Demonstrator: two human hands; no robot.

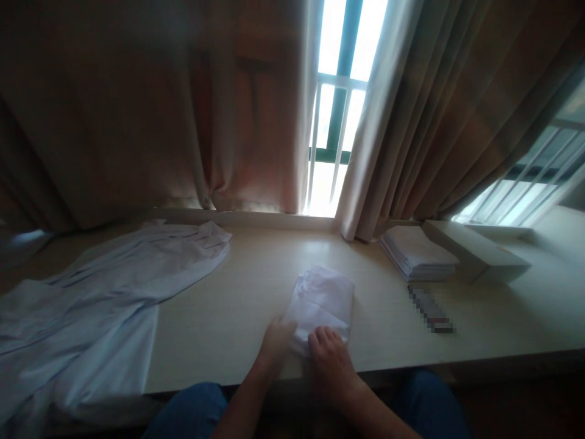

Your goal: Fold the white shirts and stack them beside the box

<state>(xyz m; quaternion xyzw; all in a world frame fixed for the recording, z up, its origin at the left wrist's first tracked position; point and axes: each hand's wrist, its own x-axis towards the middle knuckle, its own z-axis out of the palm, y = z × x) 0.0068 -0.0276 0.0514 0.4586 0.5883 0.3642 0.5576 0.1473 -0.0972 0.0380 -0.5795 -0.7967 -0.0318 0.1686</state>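
A folded white cloth (325, 299) lies flat on the desk in front of me, roughly rectangular with a few creases on top. My right hand (329, 356) grips its near edge, the fingers curled over the fabric and the thumb hidden. At the cloth's left near side is my left hand (276, 342), smeared by motion. Its fingers cannot be made out clearly, and whether it touches the fabric is unclear.
Long white fabric pieces (132, 274) are spread at the left, hanging over the front edge of the pale desk (210, 341). A stack of folded white cloths (418, 251) stands at the back right beside a pale box (479, 250). A pixelated object (430, 310) lies nearer. Curtains (388, 134) hang behind.
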